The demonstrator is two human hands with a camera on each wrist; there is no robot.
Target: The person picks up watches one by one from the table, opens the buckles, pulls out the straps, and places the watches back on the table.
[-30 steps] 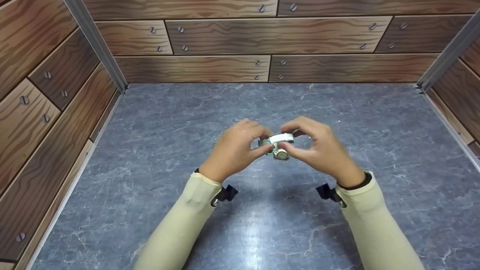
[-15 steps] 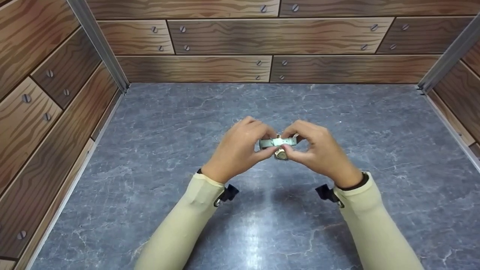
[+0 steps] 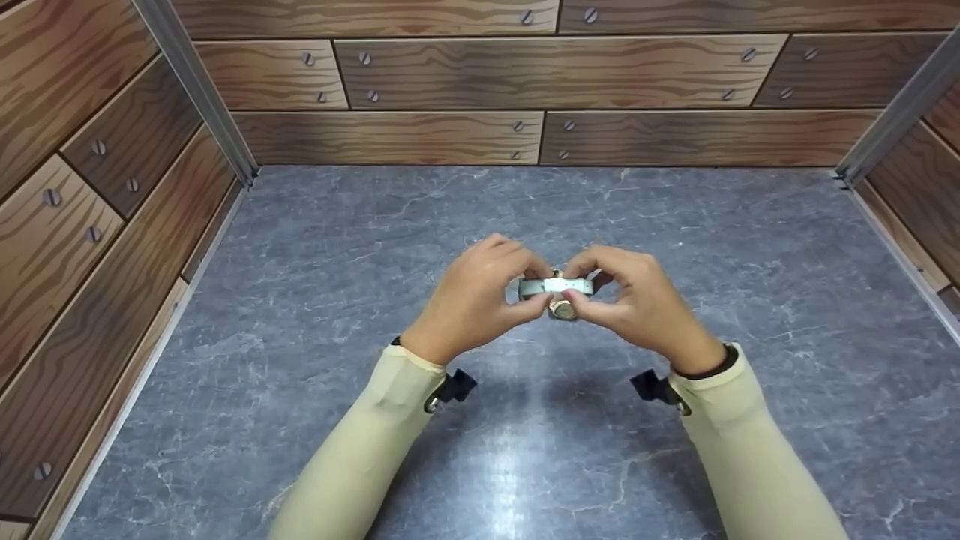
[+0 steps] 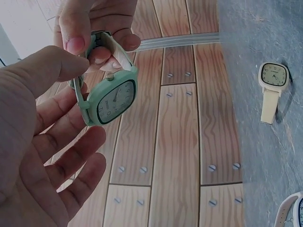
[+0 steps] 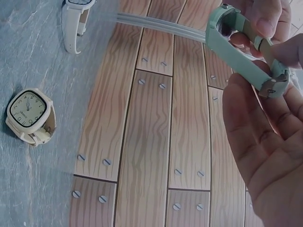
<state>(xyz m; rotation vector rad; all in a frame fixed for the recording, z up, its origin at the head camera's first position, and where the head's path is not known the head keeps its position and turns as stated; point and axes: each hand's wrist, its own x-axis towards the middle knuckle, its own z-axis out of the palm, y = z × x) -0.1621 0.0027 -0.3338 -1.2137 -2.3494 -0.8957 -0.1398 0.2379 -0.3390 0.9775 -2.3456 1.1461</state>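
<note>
A mint-green wristwatch [image 4: 116,101] with a squarish dial is held up between both hands, its strap bent into a loop. My left hand [image 3: 484,289] pinches the strap from the left with thumb and fingers. From the right, my right hand [image 3: 634,300] pinches the strap close to its metal buckle [image 5: 273,87]. In the head view the mint strap [image 3: 556,286] faces up between the fingertips, and the dial is hidden. A cream wristwatch [image 3: 563,310] shows just below the thumbs, lying on the table.
Both wrist views show other watches on the grey marbled table [image 3: 360,247]: a cream one [image 5: 31,111] and a white one [image 5: 73,26]. Wood-patterned walls [image 3: 435,71] enclose the back and sides, with metal corner posts [image 3: 199,90].
The mint watch has turned from a tilt to nearly level, its strap now straight across between the hands. The right hand has lowered slightly; for the last half second both hands are almost still.
</note>
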